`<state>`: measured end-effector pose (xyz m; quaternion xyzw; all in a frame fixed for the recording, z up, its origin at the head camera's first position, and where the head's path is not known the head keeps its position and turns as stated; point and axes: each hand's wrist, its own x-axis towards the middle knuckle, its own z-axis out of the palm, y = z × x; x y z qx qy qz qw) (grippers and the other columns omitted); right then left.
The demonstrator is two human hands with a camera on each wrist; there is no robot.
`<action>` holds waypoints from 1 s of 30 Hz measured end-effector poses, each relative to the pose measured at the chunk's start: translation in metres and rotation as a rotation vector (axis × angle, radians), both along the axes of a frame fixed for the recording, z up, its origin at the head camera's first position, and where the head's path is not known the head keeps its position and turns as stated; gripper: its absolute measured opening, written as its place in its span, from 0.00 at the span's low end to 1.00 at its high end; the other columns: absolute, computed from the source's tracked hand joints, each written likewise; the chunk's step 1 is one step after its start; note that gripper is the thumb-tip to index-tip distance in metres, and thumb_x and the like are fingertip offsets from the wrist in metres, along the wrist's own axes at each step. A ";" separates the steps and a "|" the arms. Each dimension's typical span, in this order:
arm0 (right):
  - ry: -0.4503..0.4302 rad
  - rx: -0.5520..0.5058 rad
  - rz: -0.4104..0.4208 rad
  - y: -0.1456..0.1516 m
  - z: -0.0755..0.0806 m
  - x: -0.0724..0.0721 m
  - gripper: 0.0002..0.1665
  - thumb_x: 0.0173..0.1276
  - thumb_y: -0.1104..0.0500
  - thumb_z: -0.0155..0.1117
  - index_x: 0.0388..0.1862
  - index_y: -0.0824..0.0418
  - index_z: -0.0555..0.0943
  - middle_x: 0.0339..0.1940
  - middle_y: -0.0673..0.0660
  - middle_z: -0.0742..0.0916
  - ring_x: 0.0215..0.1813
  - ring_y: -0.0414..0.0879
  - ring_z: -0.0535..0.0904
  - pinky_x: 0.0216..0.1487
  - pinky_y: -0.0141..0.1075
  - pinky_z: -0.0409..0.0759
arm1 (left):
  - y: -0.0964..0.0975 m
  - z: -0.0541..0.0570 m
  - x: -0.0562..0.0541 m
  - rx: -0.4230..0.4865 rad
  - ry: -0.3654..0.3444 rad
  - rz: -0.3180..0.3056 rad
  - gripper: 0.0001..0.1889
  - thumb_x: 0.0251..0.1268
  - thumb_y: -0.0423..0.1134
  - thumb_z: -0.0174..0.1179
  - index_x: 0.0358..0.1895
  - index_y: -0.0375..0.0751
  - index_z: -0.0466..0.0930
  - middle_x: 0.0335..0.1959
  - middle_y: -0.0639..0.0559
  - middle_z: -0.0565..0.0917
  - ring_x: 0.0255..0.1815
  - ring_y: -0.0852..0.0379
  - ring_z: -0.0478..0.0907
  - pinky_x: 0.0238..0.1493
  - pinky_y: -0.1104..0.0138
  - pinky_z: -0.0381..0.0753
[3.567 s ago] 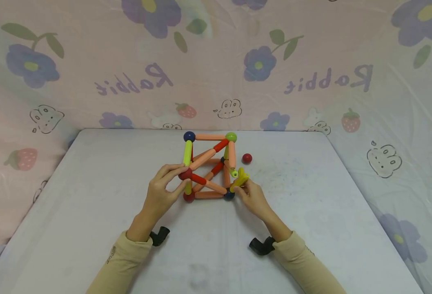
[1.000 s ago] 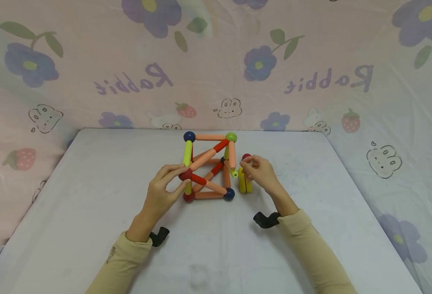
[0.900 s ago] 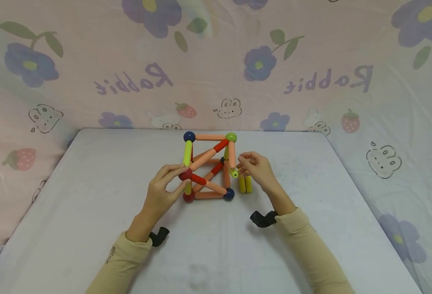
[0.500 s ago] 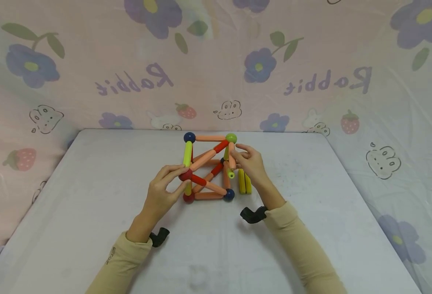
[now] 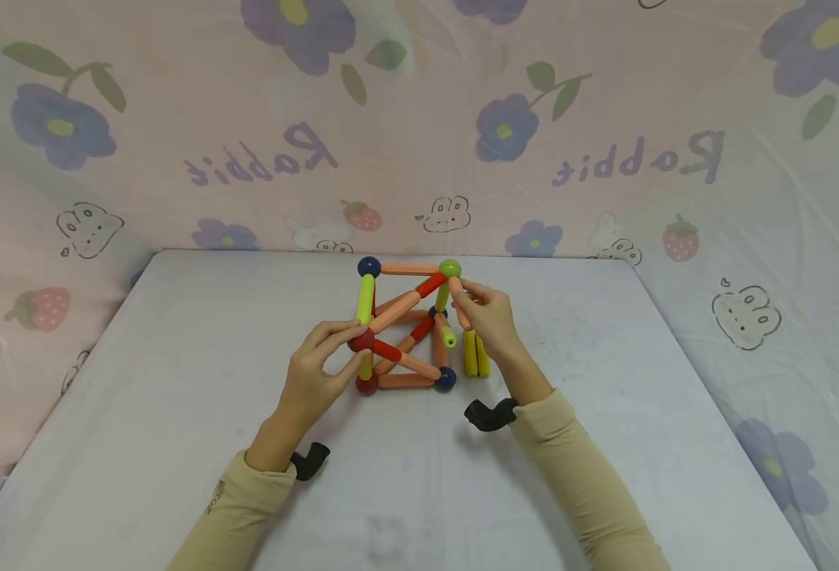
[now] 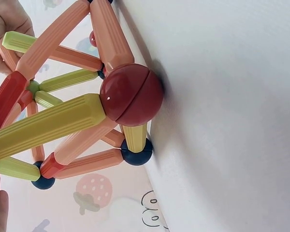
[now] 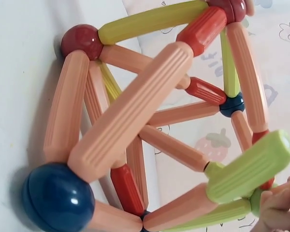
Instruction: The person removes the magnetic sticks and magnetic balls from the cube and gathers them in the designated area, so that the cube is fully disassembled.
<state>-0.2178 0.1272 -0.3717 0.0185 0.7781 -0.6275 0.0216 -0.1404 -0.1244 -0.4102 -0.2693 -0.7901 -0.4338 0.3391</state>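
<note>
A frame of magnetic rods and balls stands on the table. My left hand [image 5: 319, 365] holds the red ball [image 5: 361, 341] at its upper front left corner, fingers above and thumb below. At the back right, my right hand [image 5: 489, 317] pinches a salmon rod [image 5: 465, 320] that hangs from the green ball [image 5: 450, 270], its lower end leaning right. A lime rod [image 7: 251, 166] sticks out near it with a free end, joined to a salmon rod [image 7: 183, 208]. The lower front corners carry a red ball [image 7: 81, 42] and a dark blue ball [image 7: 58, 198].
Two yellow rods [image 5: 471, 354] stand side by side just right of the frame. A loose red ball [image 6: 93, 38] shows behind the frame in the left wrist view; the right hand hides it in the head view. A rabbit-print cloth [image 5: 405, 182] hangs behind the white table [image 5: 198, 357].
The right hand set the yellow rods down, passed the loose red ball, then moved left and took the hanging salmon rod, swinging its lower end right. The left hand stayed put.
</note>
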 end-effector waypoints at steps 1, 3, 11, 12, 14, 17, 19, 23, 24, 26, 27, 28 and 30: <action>0.008 0.006 0.001 0.001 0.000 0.000 0.26 0.71 0.54 0.58 0.64 0.64 0.75 0.32 0.50 0.82 0.23 0.33 0.73 0.24 0.23 0.76 | 0.000 0.000 0.000 0.000 0.007 0.001 0.22 0.46 0.22 0.71 0.49 0.32 0.83 0.45 0.41 0.83 0.47 0.47 0.82 0.59 0.86 0.72; 0.020 0.019 0.006 0.002 -0.001 -0.001 0.25 0.72 0.56 0.58 0.64 0.64 0.74 0.32 0.51 0.82 0.21 0.33 0.72 0.23 0.23 0.75 | 0.000 -0.001 -0.001 0.002 0.008 0.001 0.22 0.45 0.22 0.71 0.49 0.32 0.83 0.45 0.41 0.83 0.47 0.47 0.82 0.59 0.85 0.72; 0.033 0.048 0.010 0.012 -0.011 0.001 0.24 0.69 0.60 0.59 0.63 0.64 0.75 0.27 0.42 0.80 0.21 0.32 0.71 0.22 0.22 0.70 | 0.000 0.000 0.001 0.003 -0.039 -0.004 0.21 0.47 0.23 0.71 0.49 0.31 0.83 0.46 0.40 0.82 0.48 0.47 0.81 0.60 0.87 0.70; 0.032 0.047 0.008 0.014 -0.013 0.002 0.24 0.69 0.60 0.59 0.63 0.64 0.75 0.27 0.42 0.79 0.22 0.32 0.72 0.22 0.22 0.70 | 0.000 0.000 0.000 0.001 -0.036 -0.002 0.21 0.46 0.23 0.71 0.49 0.31 0.83 0.45 0.40 0.82 0.48 0.47 0.81 0.60 0.87 0.70; 0.026 0.051 0.010 0.018 -0.017 0.003 0.24 0.69 0.60 0.59 0.63 0.64 0.75 0.27 0.42 0.78 0.23 0.32 0.72 0.23 0.22 0.71 | 0.000 0.000 0.000 0.000 -0.029 -0.003 0.21 0.46 0.23 0.71 0.49 0.32 0.83 0.46 0.40 0.83 0.48 0.47 0.81 0.60 0.86 0.71; 0.009 0.066 0.027 0.024 -0.023 0.005 0.25 0.69 0.58 0.60 0.64 0.64 0.74 0.29 0.44 0.77 0.24 0.32 0.73 0.24 0.23 0.72 | 0.000 0.000 0.000 0.001 -0.013 0.002 0.21 0.46 0.23 0.71 0.49 0.32 0.83 0.46 0.41 0.83 0.48 0.47 0.82 0.60 0.86 0.71; -0.004 0.101 0.039 0.028 -0.027 0.006 0.26 0.70 0.56 0.60 0.64 0.63 0.74 0.32 0.47 0.77 0.26 0.33 0.75 0.25 0.23 0.73 | -0.001 0.000 0.000 0.006 -0.007 0.001 0.22 0.46 0.22 0.71 0.49 0.33 0.83 0.46 0.41 0.83 0.47 0.47 0.82 0.60 0.86 0.71; -0.038 0.194 0.045 0.036 -0.035 0.009 0.26 0.70 0.53 0.59 0.65 0.60 0.73 0.38 0.54 0.77 0.30 0.37 0.74 0.25 0.23 0.73 | 0.000 0.000 0.000 0.009 -0.001 -0.001 0.22 0.46 0.22 0.71 0.49 0.33 0.83 0.46 0.41 0.83 0.47 0.47 0.82 0.59 0.85 0.72; -0.046 0.221 0.044 0.038 -0.037 0.009 0.26 0.70 0.53 0.59 0.65 0.60 0.73 0.39 0.55 0.78 0.30 0.38 0.73 0.25 0.23 0.72 | 0.000 0.000 0.000 0.009 -0.001 -0.002 0.22 0.46 0.22 0.71 0.49 0.33 0.83 0.46 0.41 0.83 0.47 0.47 0.82 0.59 0.85 0.72; -0.056 0.278 0.046 0.042 -0.041 0.010 0.26 0.70 0.54 0.59 0.65 0.60 0.73 0.41 0.59 0.78 0.30 0.39 0.72 0.25 0.24 0.72 | 0.000 0.001 0.000 0.008 0.000 -0.003 0.21 0.46 0.23 0.71 0.49 0.33 0.83 0.46 0.41 0.83 0.47 0.47 0.82 0.59 0.85 0.72; -0.061 0.304 0.045 0.044 -0.043 0.010 0.27 0.70 0.54 0.60 0.65 0.61 0.73 0.41 0.60 0.79 0.30 0.39 0.72 0.25 0.24 0.72 | 0.000 0.001 0.000 0.007 0.000 -0.003 0.21 0.46 0.23 0.71 0.49 0.33 0.83 0.46 0.41 0.83 0.47 0.47 0.82 0.59 0.85 0.72; -0.068 0.324 0.045 0.046 -0.045 0.010 0.27 0.70 0.54 0.60 0.65 0.61 0.73 0.41 0.61 0.79 0.30 0.39 0.72 0.25 0.24 0.72 | 0.000 0.001 0.000 0.008 -0.001 -0.003 0.21 0.46 0.23 0.71 0.49 0.33 0.83 0.45 0.41 0.83 0.47 0.48 0.82 0.59 0.85 0.72; -0.074 0.367 0.051 0.051 -0.049 0.009 0.27 0.69 0.55 0.60 0.65 0.63 0.73 0.40 0.63 0.80 0.29 0.39 0.72 0.26 0.25 0.72 | 0.000 0.001 0.000 0.007 -0.001 -0.004 0.22 0.46 0.23 0.71 0.49 0.33 0.83 0.45 0.41 0.83 0.47 0.48 0.82 0.59 0.85 0.72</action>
